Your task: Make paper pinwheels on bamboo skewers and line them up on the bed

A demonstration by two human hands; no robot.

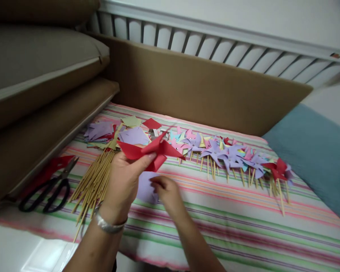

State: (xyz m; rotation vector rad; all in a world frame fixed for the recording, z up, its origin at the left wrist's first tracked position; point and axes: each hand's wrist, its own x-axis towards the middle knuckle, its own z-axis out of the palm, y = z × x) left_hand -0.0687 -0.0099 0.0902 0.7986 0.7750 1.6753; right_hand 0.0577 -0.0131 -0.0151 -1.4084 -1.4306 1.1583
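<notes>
My left hand is closed on a red paper pinwheel, its thumb pressed over the middle of the folded blades. Below it, my right hand is pinched beside a piece of purple paper on the cloth; whatever lies between those fingertips is too small or hidden to make out. A bundle of thin wooden sticks fans out left of my left wrist. Cut paper squares in purple, yellow and red are piled behind it.
Finished pinwheels on sticks lie in a long row at right. Black-handled scissors rest at left by red paper. A striped cloth covers the surface. Cushions, a brown board and a teal cushion border it.
</notes>
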